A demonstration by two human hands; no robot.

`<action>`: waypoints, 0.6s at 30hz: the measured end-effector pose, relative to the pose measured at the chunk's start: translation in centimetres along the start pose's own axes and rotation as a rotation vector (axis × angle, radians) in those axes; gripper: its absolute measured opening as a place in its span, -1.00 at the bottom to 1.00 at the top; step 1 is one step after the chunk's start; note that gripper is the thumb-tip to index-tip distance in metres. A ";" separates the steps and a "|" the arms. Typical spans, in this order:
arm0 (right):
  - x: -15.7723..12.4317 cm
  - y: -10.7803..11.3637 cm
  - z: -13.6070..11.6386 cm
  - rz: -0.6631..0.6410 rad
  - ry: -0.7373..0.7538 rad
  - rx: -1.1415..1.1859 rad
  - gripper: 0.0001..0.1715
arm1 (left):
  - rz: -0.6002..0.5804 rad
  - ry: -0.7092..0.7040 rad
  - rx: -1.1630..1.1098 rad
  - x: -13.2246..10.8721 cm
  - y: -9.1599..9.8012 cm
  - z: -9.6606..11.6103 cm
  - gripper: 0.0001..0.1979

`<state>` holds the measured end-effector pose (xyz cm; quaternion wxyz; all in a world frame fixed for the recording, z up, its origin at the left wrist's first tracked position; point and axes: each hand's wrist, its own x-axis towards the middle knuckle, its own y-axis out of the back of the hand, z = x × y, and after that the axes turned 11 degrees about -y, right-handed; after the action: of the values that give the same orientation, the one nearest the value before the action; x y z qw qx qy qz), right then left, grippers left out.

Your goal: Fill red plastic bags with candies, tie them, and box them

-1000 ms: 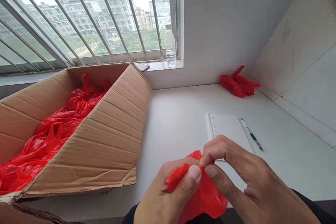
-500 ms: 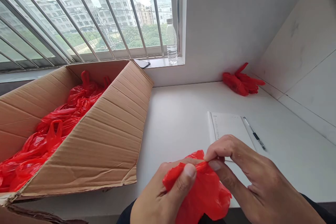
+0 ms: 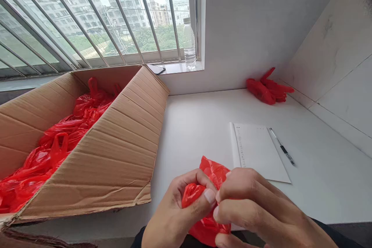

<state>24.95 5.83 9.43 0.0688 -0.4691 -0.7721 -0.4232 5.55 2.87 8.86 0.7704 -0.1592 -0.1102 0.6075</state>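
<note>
A crumpled red plastic bag (image 3: 213, 170) is bunched up between both hands over the near edge of the white table. My left hand (image 3: 180, 205) closes around it, thumb pressed down on the gathered plastic. From the right, my right hand (image 3: 261, 205) pinches the bag beside the left thumb, its fingers curled. Part of the bag hangs below the hands, and my right fingers cover some of it. An open notebook or pad (image 3: 258, 151) lies just beyond my right hand, with a pen (image 3: 282, 147) along its right side.
On the left stands a large open cardboard box (image 3: 116, 155) full of red plastic bags (image 3: 69, 124). Another red bag (image 3: 269, 87) lies at the table's back right corner. A water bottle (image 3: 190, 46) and a dark flat object (image 3: 157, 69) rest on the sill of the barred window.
My right hand has moved down and left, closer to my left hand, and its fingers have curled in. The bag is bunched more tightly, with a corner pointing up. More of the notebook shows.
</note>
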 end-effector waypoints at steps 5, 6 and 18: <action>-0.2 -0.6 1.5 -0.146 -0.118 -0.204 -0.04 | -0.050 -0.077 0.116 -0.3 -0.2 0.5 -0.81; -0.3 -0.8 1.9 -0.186 -0.137 -0.206 -0.01 | -0.056 -0.106 0.157 -0.4 -0.3 0.7 -0.86; -0.2 -1.0 2.4 -0.272 -0.374 0.048 -0.57 | 0.076 -0.567 0.997 -0.8 1.2 -1.8 -0.47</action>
<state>24.97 7.23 7.19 -0.1218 -0.4290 -0.8375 -0.3158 4.92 2.16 6.73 0.6704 0.3885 -0.0067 0.6321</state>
